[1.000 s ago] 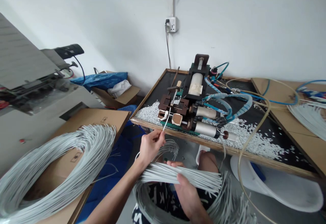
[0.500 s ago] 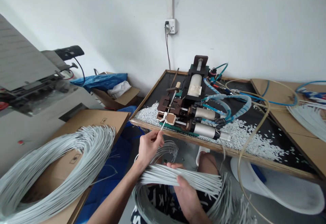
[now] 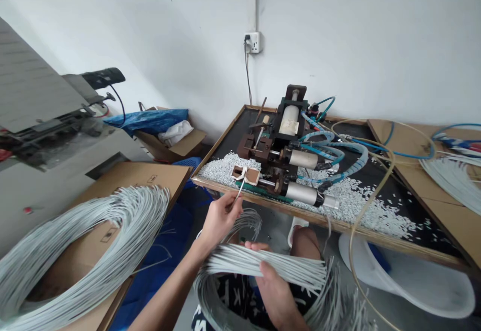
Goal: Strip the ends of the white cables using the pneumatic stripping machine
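My left hand [image 3: 220,216] pinches one thin white wire [image 3: 239,192] and holds its tip at the pale clamp jaws [image 3: 246,174] on the front of a small pneumatic machine [image 3: 285,155]. My right hand [image 3: 276,296] grips a bundle of white wires [image 3: 270,266] lying across my lap, their ends fanning out to the right. The machine stands on a black board with a wooden rim [image 3: 225,185], its two silver cylinders pointing right.
White wire scraps [image 3: 356,203] litter the board. A large coil of white wire [image 3: 86,251] rests on a cardboard box at left. Blue air hoses [image 3: 338,148] loop behind the machine. A white tub [image 3: 413,281] sits under the board at right. A grey machine [image 3: 45,135] fills the far left.
The machine's brown sliding block has drawn back from the pale clamp jaws, leaving a gap. My left hand has pulled the wire slightly toward me. The right hand has stayed on the bundle.
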`<state>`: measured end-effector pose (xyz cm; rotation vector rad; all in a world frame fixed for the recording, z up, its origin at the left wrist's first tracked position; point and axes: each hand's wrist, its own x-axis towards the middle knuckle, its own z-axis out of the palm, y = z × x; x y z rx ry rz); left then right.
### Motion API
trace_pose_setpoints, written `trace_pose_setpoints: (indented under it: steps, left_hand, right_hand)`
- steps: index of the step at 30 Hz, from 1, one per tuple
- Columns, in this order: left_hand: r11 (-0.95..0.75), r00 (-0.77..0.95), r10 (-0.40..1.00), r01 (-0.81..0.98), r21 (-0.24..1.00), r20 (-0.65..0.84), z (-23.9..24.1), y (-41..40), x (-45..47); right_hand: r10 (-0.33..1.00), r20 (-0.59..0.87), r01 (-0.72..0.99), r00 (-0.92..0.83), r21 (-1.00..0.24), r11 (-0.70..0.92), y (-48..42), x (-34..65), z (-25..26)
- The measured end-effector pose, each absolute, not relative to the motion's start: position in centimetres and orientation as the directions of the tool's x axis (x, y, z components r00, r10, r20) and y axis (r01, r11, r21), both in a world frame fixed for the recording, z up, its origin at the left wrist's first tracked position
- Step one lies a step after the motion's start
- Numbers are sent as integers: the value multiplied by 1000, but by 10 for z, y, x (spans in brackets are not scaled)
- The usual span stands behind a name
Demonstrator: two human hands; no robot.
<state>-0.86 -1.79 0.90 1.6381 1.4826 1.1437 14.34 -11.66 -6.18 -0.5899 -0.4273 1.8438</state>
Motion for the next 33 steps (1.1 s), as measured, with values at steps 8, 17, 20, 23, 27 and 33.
trace_pose_setpoints:
  steps: [8, 17, 20, 23, 27, 33]
  left_hand:
    - [-488, 332, 872, 552, 676, 359, 35, -47, -19]
    - [-621, 713, 689, 488, 613, 129, 56, -70, -7]
    - [-616, 701, 700, 496, 612, 137, 55, -73, -6]
    - [-643, 694, 700, 510, 572, 169, 53, -72, -5]
    - [-673, 709, 684, 522, 524, 172, 53, -72, -2]
    - [-502, 634, 769, 517, 693, 84, 55, -73, -4]
  right_hand:
    - [956, -159, -767, -245, -572, -292, -115, 142, -58]
    - [951, -205, -751, -231, -584, -309, -120, 139, -57]
    - [953, -161, -734, -257, -609, -301, -119, 139, -55]
    - [956, -131, -729, -261, -623, -285, -116, 139, -54]
    - [961, -132, -732, -244, -624, -272, -114, 139, -57]
    - [968, -149, -745, -204, -617, -252, -114, 137, -59]
